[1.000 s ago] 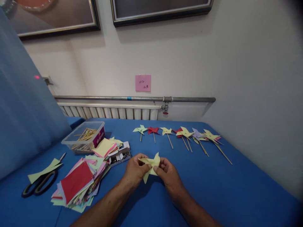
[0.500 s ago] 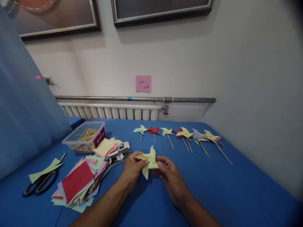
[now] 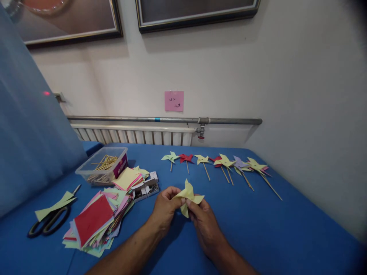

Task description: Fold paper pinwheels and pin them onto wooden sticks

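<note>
A yellow paper pinwheel head [image 3: 188, 196] is held just above the blue table [image 3: 258, 225], in the middle near me. My left hand [image 3: 164, 208] pinches its left side and my right hand [image 3: 202, 217] pinches its right and lower side. Both hands have their fingers closed on the paper. The pinwheel has no stick that I can see.
A row of finished pinwheels on sticks [image 3: 220, 164] lies at the back. To the left are a stack of coloured paper squares [image 3: 96, 221], small boxes of pins [image 3: 146, 189], a clear tub of sticks [image 3: 101, 165] and scissors [image 3: 47, 221] on a paper scrap.
The pinwheel head has been turned between my fingers and my hands have drawn closer together. Everything else on the table is unmoved.
</note>
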### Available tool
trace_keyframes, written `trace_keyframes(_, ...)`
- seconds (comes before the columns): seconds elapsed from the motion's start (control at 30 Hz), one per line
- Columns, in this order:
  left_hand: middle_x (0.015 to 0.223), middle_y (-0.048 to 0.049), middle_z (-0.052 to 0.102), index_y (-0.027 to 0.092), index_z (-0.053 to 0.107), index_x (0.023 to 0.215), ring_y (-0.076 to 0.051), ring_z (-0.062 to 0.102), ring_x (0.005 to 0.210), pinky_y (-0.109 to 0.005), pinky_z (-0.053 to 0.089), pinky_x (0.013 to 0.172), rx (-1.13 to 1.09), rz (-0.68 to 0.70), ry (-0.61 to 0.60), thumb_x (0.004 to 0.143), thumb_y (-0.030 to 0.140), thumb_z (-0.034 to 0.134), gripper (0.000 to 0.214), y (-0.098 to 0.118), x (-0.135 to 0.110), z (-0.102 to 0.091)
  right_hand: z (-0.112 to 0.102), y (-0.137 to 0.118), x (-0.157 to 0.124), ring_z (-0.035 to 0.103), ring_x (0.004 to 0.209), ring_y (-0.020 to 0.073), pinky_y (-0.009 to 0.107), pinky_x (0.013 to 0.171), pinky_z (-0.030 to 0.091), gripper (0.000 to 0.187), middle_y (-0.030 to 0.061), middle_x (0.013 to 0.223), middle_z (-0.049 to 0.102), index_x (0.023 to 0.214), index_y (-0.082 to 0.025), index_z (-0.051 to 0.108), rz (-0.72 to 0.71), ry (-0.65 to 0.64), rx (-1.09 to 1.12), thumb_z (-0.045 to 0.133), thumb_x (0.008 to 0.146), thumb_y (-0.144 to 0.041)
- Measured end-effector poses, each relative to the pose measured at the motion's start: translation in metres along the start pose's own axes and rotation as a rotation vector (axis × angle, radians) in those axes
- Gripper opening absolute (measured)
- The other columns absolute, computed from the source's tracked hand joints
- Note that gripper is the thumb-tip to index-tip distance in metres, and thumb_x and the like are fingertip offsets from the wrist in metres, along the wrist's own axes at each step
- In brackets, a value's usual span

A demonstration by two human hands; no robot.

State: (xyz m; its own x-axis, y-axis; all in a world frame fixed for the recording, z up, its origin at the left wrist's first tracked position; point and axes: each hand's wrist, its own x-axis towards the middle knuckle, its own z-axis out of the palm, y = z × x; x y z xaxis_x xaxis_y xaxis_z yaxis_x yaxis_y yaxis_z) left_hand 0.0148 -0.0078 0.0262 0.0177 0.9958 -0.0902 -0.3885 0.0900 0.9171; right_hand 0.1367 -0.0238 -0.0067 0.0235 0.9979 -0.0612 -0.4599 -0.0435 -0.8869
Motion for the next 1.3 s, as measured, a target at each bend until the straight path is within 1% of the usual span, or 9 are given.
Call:
trace_keyframes(0.23,0.065,-0.0002,0.065,0.015,0.068,0.071,-0.011,0.052,0.06,-0.025,0.041,0.062,0.018,-0.015,-0.003,0.049,0.027,0.089,0.032,0.002,-0.003,0.003,0.002,-0.008,0.0,0.069,0.083,0.025,0.035,0.078,0.052,0.036,0.0022,0.086,0.076,0.096,-0.022,0.071,-0.005,-0.002,0.015,0.087,0.073,-0.045)
trace_keyframes(0.43,0.065,-0.0013,0.065,0.015,0.07,0.074,-0.012,0.053,0.061,-0.026,0.04,0.064,0.054,-0.023,-0.106,0.054,0.031,0.089,0.032,0.002,-0.004,0.0,-0.002,-0.015,0.005,0.073,0.087,0.0289,0.036,0.073,0.054,0.038,0.0035,0.085,0.079,0.094,-0.022,0.07,0.009,0.037,0.022,0.088,0.071,-0.047)
trace_keyframes(0.63,0.064,-0.0015,0.065,0.015,0.071,0.071,-0.012,0.05,0.061,-0.026,0.037,0.064,0.168,-0.009,-0.124,0.056,0.035,0.089,0.03,-0.002,0.0,-0.004,-0.007,-0.014,0.01,0.073,0.083,0.0275,0.034,0.07,0.052,0.037,0.0018,0.079,0.078,0.091,-0.022,0.072,0.01,0.04,0.013,0.089,0.068,-0.044)
trace_keyframes(0.9,0.06,0.0001,0.062,0.016,0.073,0.07,-0.011,0.046,0.057,-0.025,0.035,0.06,0.211,0.012,-0.127,0.057,0.04,0.09,0.032,-0.001,0.001,-0.004,-0.011,-0.009,0.011,0.073,0.081,0.0273,0.035,0.071,0.053,0.042,0.0033,0.082,0.08,0.094,-0.02,0.075,0.021,0.039,-0.009,0.093,0.065,-0.044)
trace_keyframes(1.0,0.064,-0.0025,0.066,0.015,0.074,0.073,-0.012,0.05,0.059,-0.025,0.038,0.06,0.196,0.013,-0.158,0.056,0.045,0.093,0.04,0.003,0.002,-0.006,-0.012,-0.011,0.012,0.072,0.075,0.0252,0.034,0.069,0.053,0.044,0.0024,0.079,0.079,0.095,-0.02,0.075,0.02,0.056,-0.004,0.094,0.064,-0.044)
trace_keyframes(1.07,0.069,-0.0054,0.069,0.014,0.076,0.078,-0.014,0.055,0.062,-0.026,0.042,0.063,0.197,0.037,-0.167,0.061,0.052,0.09,0.044,0.007,0.004,-0.01,-0.012,-0.013,0.013,0.072,0.073,0.0247,0.033,0.067,0.053,0.042,0.0014,0.076,0.078,0.094,-0.021,0.075,0.023,0.052,-0.009,0.094,0.064,-0.042)
trace_keyframes(1.17,0.073,-0.0055,0.07,0.016,0.076,0.081,-0.016,0.058,0.065,-0.027,0.045,0.066,0.261,0.125,-0.09,0.07,0.055,0.082,0.041,0.015,0.01,-0.021,-0.011,-0.018,0.013,0.073,0.074,0.0269,0.034,0.065,0.053,0.038,0.0008,0.075,0.078,0.09,-0.023,0.073,0.038,0.04,-0.009,0.094,0.062,-0.038)
trace_keyframes(1.23,0.075,-0.0039,0.071,0.018,0.076,0.082,-0.017,0.059,0.067,-0.027,0.045,0.067,0.364,0.234,0.027,0.072,0.05,0.081,0.034,0.029,0.015,-0.034,-0.011,-0.02,0.012,0.073,0.075,0.0275,0.035,0.066,0.054,0.038,0.0005,0.076,0.078,0.09,-0.023,0.073,0.058,0.04,-0.018,0.094,0.061,-0.038)
trace_keyframes(1.3,0.079,-0.0029,0.072,0.02,0.076,0.086,-0.018,0.062,0.072,-0.028,0.046,0.07,0.51,0.37,0.171,0.077,0.044,0.077,0.026,0.052,0.021,-0.052,-0.012,-0.021,0.011,0.072,0.075,0.0267,0.034,0.067,0.054,0.038,0.0,0.076,0.078,0.09,-0.023,0.074,0.075,0.049,-0.037,0.093,0.062,-0.039)
